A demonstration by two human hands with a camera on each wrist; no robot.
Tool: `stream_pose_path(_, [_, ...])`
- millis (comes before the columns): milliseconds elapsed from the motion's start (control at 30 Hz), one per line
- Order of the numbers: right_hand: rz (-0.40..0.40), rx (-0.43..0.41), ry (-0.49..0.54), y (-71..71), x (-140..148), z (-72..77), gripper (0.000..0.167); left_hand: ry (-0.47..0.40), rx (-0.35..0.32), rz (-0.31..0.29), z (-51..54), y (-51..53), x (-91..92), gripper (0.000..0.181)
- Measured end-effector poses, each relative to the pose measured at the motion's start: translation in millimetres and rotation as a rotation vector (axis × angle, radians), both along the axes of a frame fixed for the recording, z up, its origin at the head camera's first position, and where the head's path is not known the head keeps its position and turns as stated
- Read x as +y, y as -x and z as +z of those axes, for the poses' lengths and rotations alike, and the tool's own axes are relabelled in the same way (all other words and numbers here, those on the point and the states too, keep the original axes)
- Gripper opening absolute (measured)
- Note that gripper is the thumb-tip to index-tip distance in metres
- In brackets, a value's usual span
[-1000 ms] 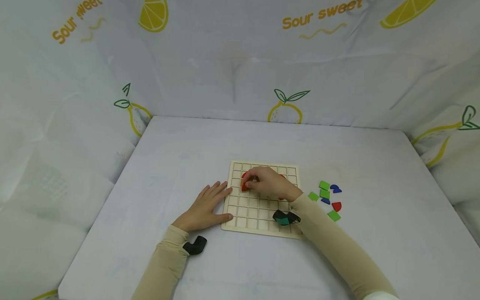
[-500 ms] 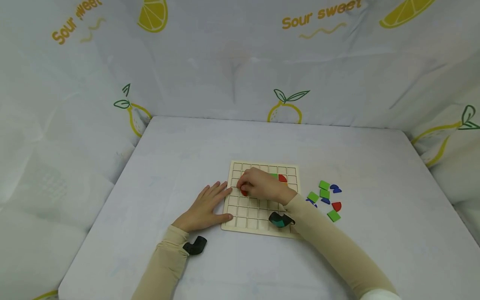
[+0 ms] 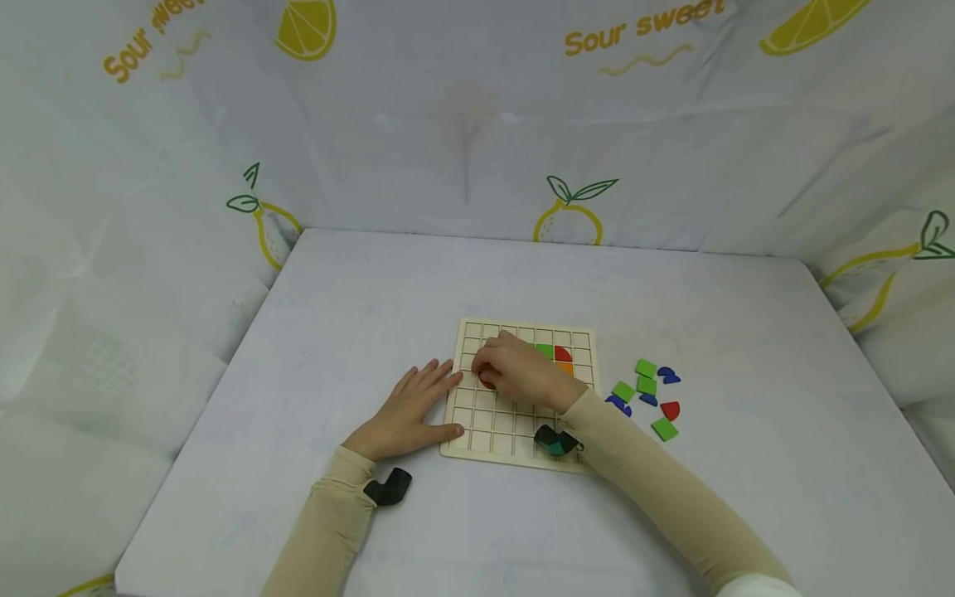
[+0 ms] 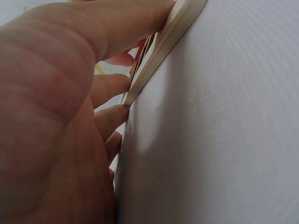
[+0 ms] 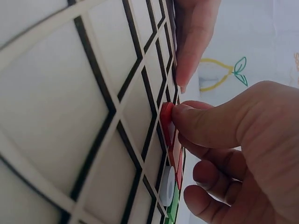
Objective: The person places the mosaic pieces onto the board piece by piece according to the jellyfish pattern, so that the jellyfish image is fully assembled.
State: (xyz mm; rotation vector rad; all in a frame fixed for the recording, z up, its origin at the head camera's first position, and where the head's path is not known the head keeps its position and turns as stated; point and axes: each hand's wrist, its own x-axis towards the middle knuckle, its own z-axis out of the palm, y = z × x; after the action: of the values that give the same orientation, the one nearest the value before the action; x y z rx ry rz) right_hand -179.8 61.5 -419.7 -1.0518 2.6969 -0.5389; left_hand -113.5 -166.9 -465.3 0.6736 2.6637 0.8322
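Nearest are two tan sleeves (image 3: 321, 518), with a black mount (image 3: 390, 487) at the left wrist and a black-and-green mount (image 3: 554, 439) at the right. Next comes the pale board (image 3: 483, 420), ruled into square cells, lying flat and slightly turned. The left hand (image 3: 403, 414) rests along its left side, fingers straight and spread, gripping nothing; the thumb touches the board near its near left corner, and fingertips meet the left edge farther up.

The right hand (image 3: 525, 369) reaches over the board from the right, fingers curled, and pinches a red piece (image 5: 167, 123) between thumb and finger. That piece is on the left part of the board, in the upper half, mostly hidden by the hand in the head view. Right of this hand, an orange piece (image 3: 564, 369) sits on the board, with a red quarter (image 3: 563, 354) just beyond it and a green square (image 3: 545, 351) beside the quarter.

Off the board's right side lie loose pieces: four green squares, one red piece (image 3: 671, 410) and several small blue pieces (image 3: 648, 400). The white table (image 3: 358, 298) stretches past them to a white cloth (image 3: 418, 149) printed with lemons and "Sour sweet".
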Motion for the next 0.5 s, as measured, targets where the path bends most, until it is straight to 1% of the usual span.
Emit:
stream_pose_path(133, [0.002,0.036,-0.004,-0.3,-1,-0.4,0.011,-0.001,-0.001,0.001,1.8,-0.3,-0.5,0.083])
stream_pose_path(333, [0.003,0.013,-0.011,-0.1,-1,-1.6,0.011,-0.013,-0.001,0.003,3.2,-1.4,-1.0,0.082])
stream_pose_path(400, [-0.005,0.000,0.016,1.5,2,-1.8,0.010,-0.013,-0.001,0.003,2.9,-1.1,-0.8,0.082])
stream_pose_path(500, [-0.056,-0.046,0.092,3.9,12,2.5,0.014,-0.009,0.001,0.003,2.2,0.0,0.1,0.083])
